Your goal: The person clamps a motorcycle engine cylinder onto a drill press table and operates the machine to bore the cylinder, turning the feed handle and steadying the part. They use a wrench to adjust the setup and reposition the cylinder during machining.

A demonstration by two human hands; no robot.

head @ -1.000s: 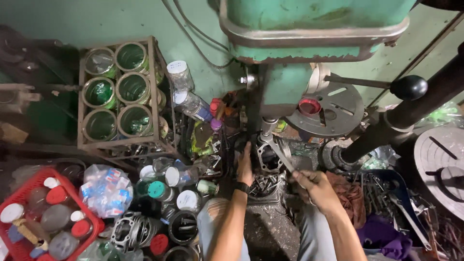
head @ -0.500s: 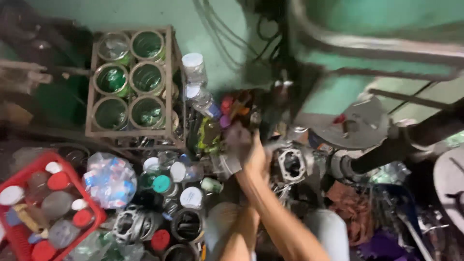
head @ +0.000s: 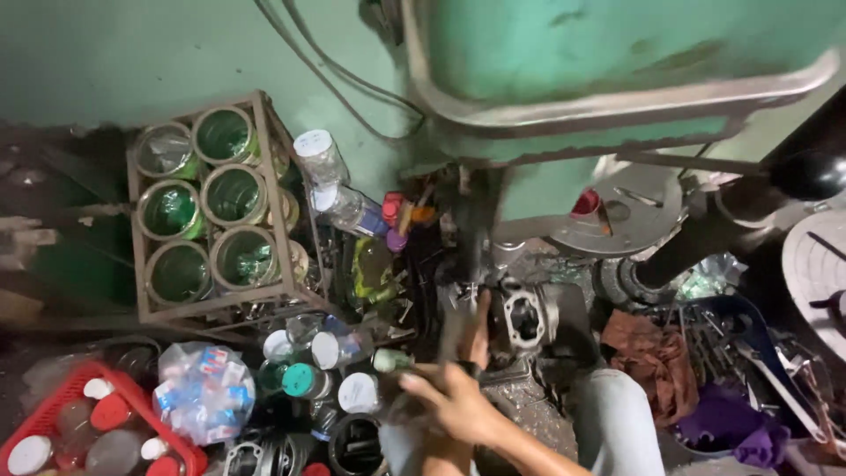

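In the head view, the grey metal engine cylinder [head: 526, 319] sat on the cluttered floor below the big green machine [head: 608, 79], its round bore facing up. Everything here is placed from that cylinder.

The right hand [head: 454, 401] reached across in front of the body to the lower left of the cylinder, its fingers curled and pointing left toward the jars; it was blurred, and whether it gripped anything could not be told. The left hand [head: 478, 333] lay just left of the cylinder, partly behind the right hand, thumb raised and apparently against the cylinder's side; its grip could not be made out either.

Left of the cylinder stood a cluster of capped jars [head: 330, 370], white and teal lids showing. Further left and below lay a clear bag of small packets [head: 204, 392], and beyond it a red crate [head: 132, 414] of red- and white-lidded jars. Up and to the left, a wire rack [head: 216, 211] held six green tins. Right of the cylinder lay a brown rag [head: 652, 357], with a purple cloth [head: 723, 423] beyond it and a blue tray of spanners [head: 749, 344] nearby. The person's grey-trousered knee [head: 612, 419] sat just below the cylinder.
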